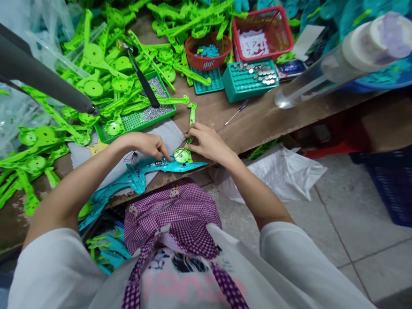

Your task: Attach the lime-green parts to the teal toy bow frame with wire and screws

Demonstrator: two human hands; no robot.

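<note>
A long blue plastic shell (142, 170) lies along the table's front edge, with thin dark wires and a small metal-looking piece on it. My left hand (149, 145) is closed over its middle, fingers bent down and index fingertip pressed on the shell; the thumb is hidden. A green plastic arm with a round disc (183, 155) rests over the shell's right part. Thumb and forefinger of my right hand (205, 139) pinch this green arm just above the disc. Its narrow end sticks out beyond my fingers. Under the shell is a pale cloth (111, 166).
Green plastic parts (93, 54) pile up at left and back. A hammer (142, 74) lies over a green tray (136, 120) of small metal pieces. Beyond are red baskets (285, 31), a teal box (233, 89) with metal discs, a screwdriver (236, 113) and a clear bottle (331, 75).
</note>
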